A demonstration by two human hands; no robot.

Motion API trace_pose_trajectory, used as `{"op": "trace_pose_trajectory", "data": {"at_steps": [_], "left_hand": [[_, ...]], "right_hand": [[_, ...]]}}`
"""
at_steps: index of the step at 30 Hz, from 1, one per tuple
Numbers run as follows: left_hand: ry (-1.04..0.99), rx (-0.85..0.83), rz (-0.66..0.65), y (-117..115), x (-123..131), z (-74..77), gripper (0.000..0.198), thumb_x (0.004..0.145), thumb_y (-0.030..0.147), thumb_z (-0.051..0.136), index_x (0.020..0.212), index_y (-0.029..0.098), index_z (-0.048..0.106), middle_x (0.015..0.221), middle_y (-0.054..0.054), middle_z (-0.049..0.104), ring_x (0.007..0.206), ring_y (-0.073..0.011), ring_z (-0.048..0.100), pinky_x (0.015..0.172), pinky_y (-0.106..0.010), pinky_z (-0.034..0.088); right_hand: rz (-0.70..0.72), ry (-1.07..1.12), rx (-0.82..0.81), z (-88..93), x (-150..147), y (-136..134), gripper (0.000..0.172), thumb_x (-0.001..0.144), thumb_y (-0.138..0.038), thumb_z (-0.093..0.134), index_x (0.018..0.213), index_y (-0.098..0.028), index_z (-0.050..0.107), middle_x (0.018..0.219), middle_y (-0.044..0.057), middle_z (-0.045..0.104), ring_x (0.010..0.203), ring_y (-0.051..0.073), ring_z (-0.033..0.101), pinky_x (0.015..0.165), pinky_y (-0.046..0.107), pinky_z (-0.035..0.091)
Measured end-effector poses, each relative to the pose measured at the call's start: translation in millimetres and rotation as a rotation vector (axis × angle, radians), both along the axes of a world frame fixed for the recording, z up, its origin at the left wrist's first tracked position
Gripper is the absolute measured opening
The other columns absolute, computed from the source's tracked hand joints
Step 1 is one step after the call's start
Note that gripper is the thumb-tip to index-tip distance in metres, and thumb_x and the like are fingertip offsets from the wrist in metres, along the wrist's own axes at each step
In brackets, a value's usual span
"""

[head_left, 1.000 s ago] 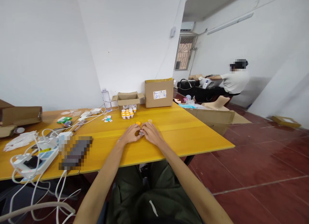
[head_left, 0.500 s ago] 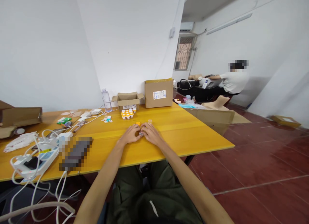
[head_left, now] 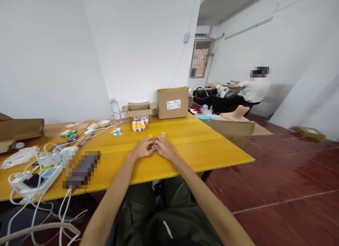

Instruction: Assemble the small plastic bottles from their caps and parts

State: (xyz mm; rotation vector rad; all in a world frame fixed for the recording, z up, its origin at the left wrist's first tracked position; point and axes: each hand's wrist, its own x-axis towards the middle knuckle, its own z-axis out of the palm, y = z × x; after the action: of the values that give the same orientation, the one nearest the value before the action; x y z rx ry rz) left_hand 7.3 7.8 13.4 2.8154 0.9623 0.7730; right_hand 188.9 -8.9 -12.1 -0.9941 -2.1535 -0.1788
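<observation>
My left hand (head_left: 143, 147) and my right hand (head_left: 164, 146) meet above the table, their fingertips pressed together around a small pale piece (head_left: 154, 147) that is mostly hidden by the fingers. Just beyond the left fingers lies a round orange cap (head_left: 150, 136). A small see-through round piece (head_left: 163, 133) rests past the right knuckles. Farther back stands a cluster of small bottles (head_left: 138, 125) with white and orange tops. To their left are several small white and teal pieces (head_left: 116, 131) in a loose pile.
An open carton (head_left: 140, 110) and a taller box (head_left: 172, 104) stand at the back of the yellow table (head_left: 206, 147), beside a see-through bottle (head_left: 115, 110). A power strip (head_left: 47, 179) with tangled white cables lies at the left. A person (head_left: 253, 89) sits across the room.
Both hands stay together around the small piece with only slight finger movement. The whole view has shifted a little. The seated person's arm has moved slightly.
</observation>
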Motion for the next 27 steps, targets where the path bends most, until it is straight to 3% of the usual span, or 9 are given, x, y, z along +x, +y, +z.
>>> {"op": "trace_pose_trajectory", "data": {"at_steps": [27], "left_hand": [[-0.014,0.005,-0.018,2.7,-0.3,-2.4,0.011,0.087,0.031,0.061,0.092,0.023,0.067,0.102,-0.007,0.066,0.103,-0.0244,0.059,0.096,-0.039,0.048]], "right_hand": [[-0.034,-0.021,0.012,1.3,0.0,-1.1,0.010,0.093,-0.018,0.055,0.084,-0.023,0.058,0.104,0.008,0.062,0.099,0.023,0.055,0.088,0.040,0.046]]}}
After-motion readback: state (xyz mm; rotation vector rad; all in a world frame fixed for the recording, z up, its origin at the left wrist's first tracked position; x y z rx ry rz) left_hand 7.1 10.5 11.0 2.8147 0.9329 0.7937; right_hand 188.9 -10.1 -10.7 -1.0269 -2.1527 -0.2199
